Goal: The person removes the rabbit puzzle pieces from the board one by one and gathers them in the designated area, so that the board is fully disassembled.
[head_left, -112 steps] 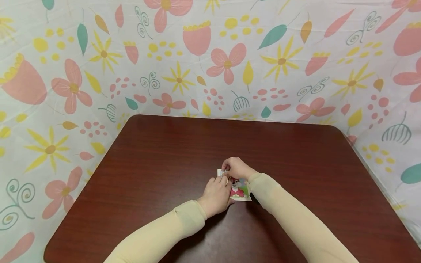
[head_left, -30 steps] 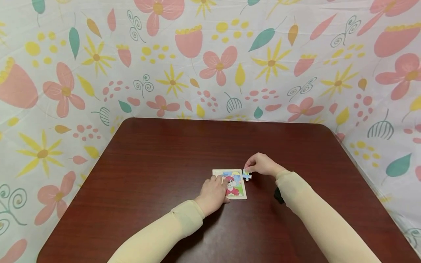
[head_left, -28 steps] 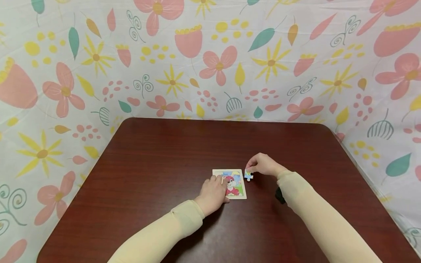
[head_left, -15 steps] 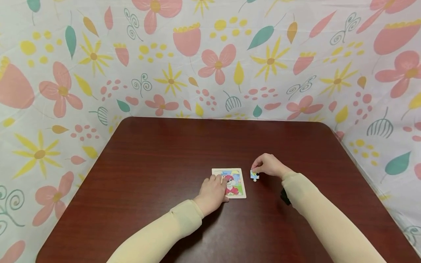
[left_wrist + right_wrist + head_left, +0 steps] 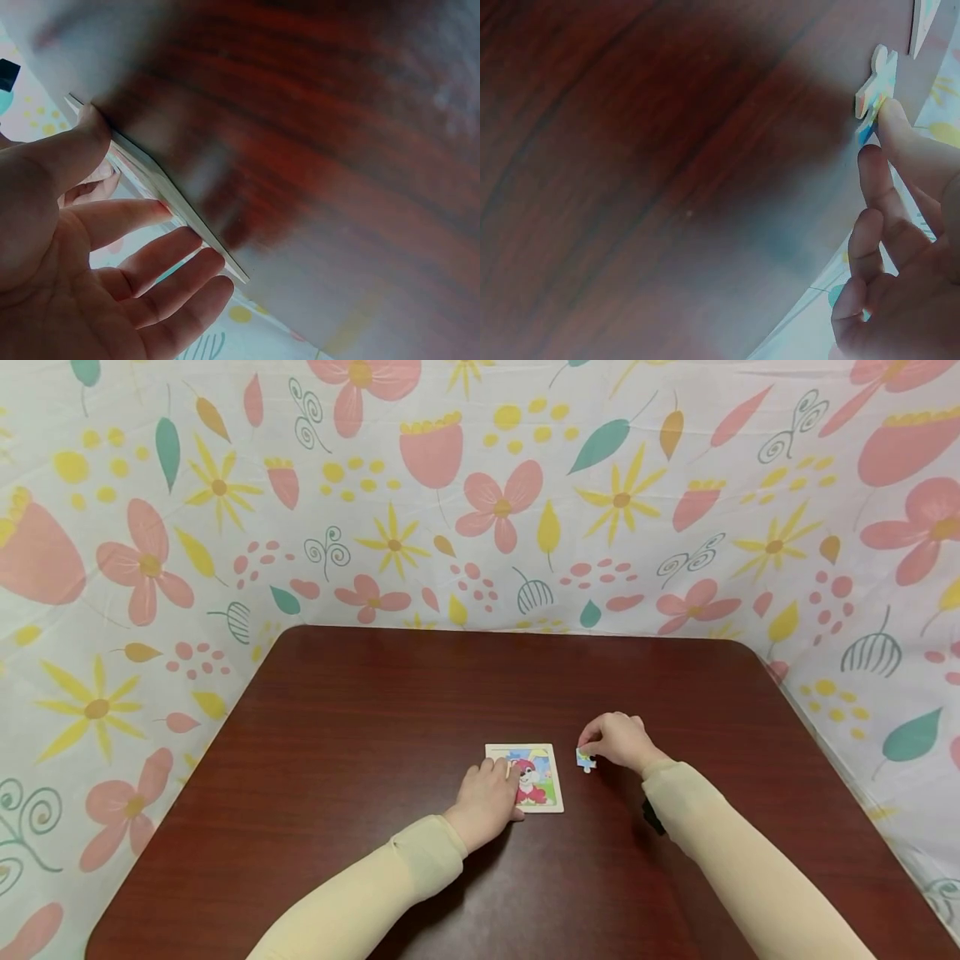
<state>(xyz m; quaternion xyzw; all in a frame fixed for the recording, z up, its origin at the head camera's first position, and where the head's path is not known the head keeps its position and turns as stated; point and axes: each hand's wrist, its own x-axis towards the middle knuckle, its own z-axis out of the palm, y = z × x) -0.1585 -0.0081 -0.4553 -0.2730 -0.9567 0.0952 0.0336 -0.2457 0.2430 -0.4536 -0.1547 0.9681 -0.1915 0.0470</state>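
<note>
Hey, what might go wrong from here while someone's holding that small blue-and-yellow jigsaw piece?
The small blue-and-yellow jigsaw piece could slip, as the right hand seems to pinch it by one edge. The square, pale-rimmed board with a pink animal picture might slide if the left hand, resting on it, pushes. That hand covers part of the picture, so a flaw there could go unnoticed.

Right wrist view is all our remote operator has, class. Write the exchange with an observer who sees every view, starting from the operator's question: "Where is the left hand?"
Observer: The left hand rests on the left part of a flat, rectangular, cream-bordered puzzle board.
Operator: What picture is on its face?
Observer: A pink-red and white cartoon animal on a blue and green background, partly covered by fingers.
Operator: What clothing shows?
Observer: Long, pale yellow fabric sleeves, one on each arm.
</note>
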